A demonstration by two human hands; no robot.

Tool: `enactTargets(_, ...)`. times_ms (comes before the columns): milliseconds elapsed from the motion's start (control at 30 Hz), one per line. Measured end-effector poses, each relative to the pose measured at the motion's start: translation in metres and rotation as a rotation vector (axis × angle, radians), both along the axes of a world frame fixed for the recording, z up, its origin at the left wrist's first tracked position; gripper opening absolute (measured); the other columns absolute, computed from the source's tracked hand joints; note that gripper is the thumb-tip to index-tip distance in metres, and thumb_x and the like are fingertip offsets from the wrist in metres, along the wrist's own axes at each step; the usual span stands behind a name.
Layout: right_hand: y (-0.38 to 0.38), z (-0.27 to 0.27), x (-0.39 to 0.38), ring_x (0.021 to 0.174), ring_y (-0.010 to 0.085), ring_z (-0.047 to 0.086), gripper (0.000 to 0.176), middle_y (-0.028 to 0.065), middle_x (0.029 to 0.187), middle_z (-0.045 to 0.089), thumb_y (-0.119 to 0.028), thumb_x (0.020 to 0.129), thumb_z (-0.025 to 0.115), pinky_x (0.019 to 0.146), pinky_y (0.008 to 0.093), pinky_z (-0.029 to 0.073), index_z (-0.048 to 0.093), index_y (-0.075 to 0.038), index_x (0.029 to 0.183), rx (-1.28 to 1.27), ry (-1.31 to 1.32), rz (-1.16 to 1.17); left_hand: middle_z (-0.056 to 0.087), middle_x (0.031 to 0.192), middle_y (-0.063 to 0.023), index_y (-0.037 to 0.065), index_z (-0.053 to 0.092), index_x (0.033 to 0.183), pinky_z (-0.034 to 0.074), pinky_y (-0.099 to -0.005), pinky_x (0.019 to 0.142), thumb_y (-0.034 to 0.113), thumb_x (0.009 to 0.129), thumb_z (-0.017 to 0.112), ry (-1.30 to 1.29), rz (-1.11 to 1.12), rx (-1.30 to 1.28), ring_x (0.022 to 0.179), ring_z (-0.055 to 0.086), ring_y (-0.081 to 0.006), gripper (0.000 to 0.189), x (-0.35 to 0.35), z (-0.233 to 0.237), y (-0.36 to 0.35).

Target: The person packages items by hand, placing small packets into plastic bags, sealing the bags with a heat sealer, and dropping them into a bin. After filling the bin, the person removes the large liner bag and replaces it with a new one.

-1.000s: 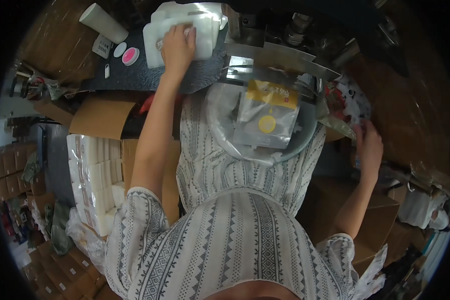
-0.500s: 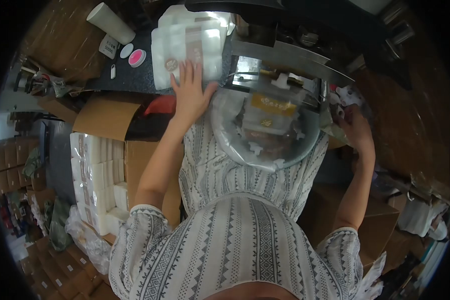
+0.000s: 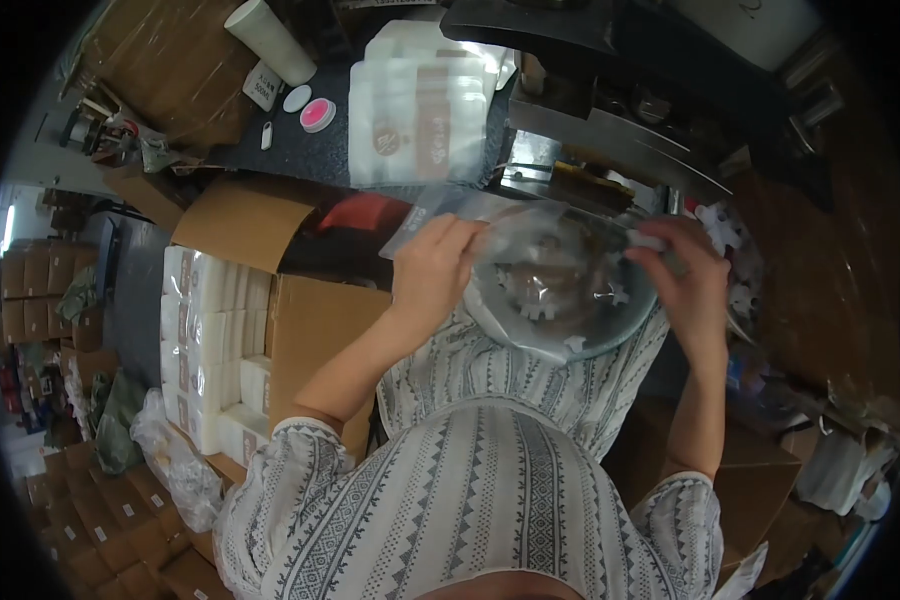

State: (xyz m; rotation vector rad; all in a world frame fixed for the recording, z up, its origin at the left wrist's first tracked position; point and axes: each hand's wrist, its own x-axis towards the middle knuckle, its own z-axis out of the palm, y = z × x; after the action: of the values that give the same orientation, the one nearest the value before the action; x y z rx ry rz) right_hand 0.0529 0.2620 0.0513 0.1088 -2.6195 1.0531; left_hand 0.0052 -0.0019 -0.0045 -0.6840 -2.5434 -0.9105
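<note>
Where the round transparent basin (image 3: 555, 345) sits hemmed between far machine and body, the left hand (image 3: 432, 268) and right hand (image 3: 686, 278) pinch a clear plastic pouch (image 3: 530, 232) above it. The left hand has quit the far white packet stack (image 3: 420, 115).

Packing workshop or small warehouse: stacked cardboard boxes (image 3: 65, 520) at left, open carton of wrapped white packs (image 3: 205, 355), sealed pouches (image 3: 420, 120) on dark worktop (image 3: 310, 155), metal sealing machine (image 3: 610, 130) far right

Stretched roughly level between the left hand (image 3: 435, 265) and the right hand (image 3: 685, 275), pinched at both ends: a transparent glossy plastic pouch (image 3: 540, 235), flat, slightly crumpled, catching glare, just above a round clear bowl (image 3: 570, 335) holding white pieces.
</note>
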Motion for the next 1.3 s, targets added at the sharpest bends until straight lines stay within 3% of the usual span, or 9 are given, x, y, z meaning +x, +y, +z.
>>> enactTargets(133, -0.036, -0.011, -0.006, 0.085, 0.0261, 0.060, 0.023, 0.0098, 0.091, 0.063, -0.011, 0.072, 0.073, 0.071, 0.0345, 0.049, 0.064, -0.002, 0.091, -0.057, 0.077, 0.316, 0.058, 0.078, -0.0118, 0.004, 0.064, 0.089, 0.047, -0.0346, 0.059, 0.002, 0.078, 0.064, -0.081, -0.259, -0.011, 0.066, 0.058, -0.0306, 0.011, 0.010, 0.006, 0.012)
enactTargets(367, -0.020, -0.029, -0.008, 0.088, 0.0197, 0.061, 0.033, 0.0064, 0.097, 0.065, -0.013, 0.072, 0.076, 0.075, 0.0315, 0.048, 0.063, -0.002, 0.101, -0.289, -0.254, 0.109, 0.064, 0.083, -0.0106, 0.001, 0.065, 0.096, 0.047, -0.0272, 0.059, 0.015, 0.087, 0.061, -0.594, -0.438, 0.057, 0.065, 0.061, -0.0198, 0.017, -0.001, -0.017, 0.036)
enactTargets(433, -0.008, -0.032, -0.008, 0.093, 0.0176, 0.062, 0.033, 0.0055, 0.099, 0.065, -0.013, 0.074, 0.074, 0.076, 0.0297, 0.048, 0.063, -0.003, 0.104, -0.137, -0.017, -0.104, 0.066, 0.084, -0.0119, -0.002, 0.064, 0.095, 0.047, -0.0265, 0.056, 0.017, 0.088, 0.062, -1.103, -0.293, 0.316, 0.068, 0.064, -0.0162, 0.020, -0.013, -0.026, 0.050)
enactTargets(767, 0.059, -0.047, -0.006, 0.085, 0.0318, 0.065, 0.025, 0.0167, 0.091, 0.067, -0.011, 0.078, 0.063, 0.076, 0.0375, 0.050, 0.063, -0.003, 0.102, 0.374, -0.292, -0.446, 0.062, 0.100, -0.0094, -0.005, 0.055, 0.112, 0.055, -0.0256, 0.069, 0.023, 0.090, 0.060, -1.399, -0.273, 0.724, 0.082, 0.063, -0.0157, 0.036, -0.052, -0.027, 0.074)
enactTargets(867, 0.083, -0.071, -0.016, 0.088, 0.0354, 0.063, 0.022, 0.0176, 0.095, 0.066, -0.011, 0.078, 0.060, 0.077, 0.0403, 0.049, 0.063, -0.002, 0.098, 0.288, -0.375, -0.365, 0.064, 0.101, -0.0167, -0.008, 0.055, 0.109, 0.054, -0.0297, 0.071, 0.020, 0.090, 0.060, -0.915, -0.169, 0.740, 0.088, 0.066, -0.0254, 0.035, -0.062, -0.031, 0.045)
enactTargets(933, 0.092, -0.082, -0.013, 0.086, 0.0346, 0.064, 0.025, 0.0179, 0.093, 0.066, -0.011, 0.078, 0.060, 0.077, 0.0403, 0.049, 0.063, -0.002, 0.101, 0.344, -0.309, -0.381, 0.062, 0.101, -0.0206, -0.006, 0.055, 0.110, 0.051, -0.0361, 0.078, 0.021, 0.088, 0.062, 0.359, 0.153, -0.092, 0.096, 0.062, -0.0329, 0.036, -0.082, -0.039, 0.006)
enactTargets(1067, 0.070, -0.038, -0.001, 0.079, 0.0310, 0.065, 0.027, 0.0170, 0.088, 0.066, -0.009, 0.079, 0.061, 0.074, 0.0370, 0.049, 0.063, -0.002, 0.104, 0.186, -0.256, -0.354, 0.062, 0.097, -0.0189, 0.000, 0.060, 0.104, 0.047, -0.0389, 0.079, 0.019, 0.085, 0.062, 0.446, 0.106, -0.462, 0.096, 0.059, -0.0348, 0.027, -0.061, -0.057, -0.031)
enactTargets(1133, 0.048, -0.014, 0.001, 0.073, 0.0265, 0.063, 0.029, 0.0147, 0.083, 0.066, -0.007, 0.078, 0.063, 0.070, 0.0332, 0.049, 0.063, -0.003, 0.107, -0.075, -0.357, -0.291, 0.062, 0.089, -0.0147, 0.003, 0.063, 0.095, 0.048, -0.0372, 0.071, 0.013, 0.084, 0.062, -0.012, 0.153, -0.229, 0.085, 0.060, -0.0327, 0.015, -0.049, -0.044, -0.041)
enactTargets(1300, -0.026, -0.013, -0.022, 0.074, 0.0220, 0.062, 0.024, 0.0105, 0.085, 0.065, -0.010, 0.079, 0.066, 0.068, 0.0329, 0.048, 0.064, -0.005, 0.103, -0.086, -0.038, 0.124, 0.060, 0.081, -0.0125, 0.005, 0.064, 0.091, 0.047, -0.0368, 0.063, 0.007, 0.082, 0.061, 0.023, 0.158, -0.089, 0.074, 0.059, -0.0322, 0.010, -0.018, -0.008, -0.024)
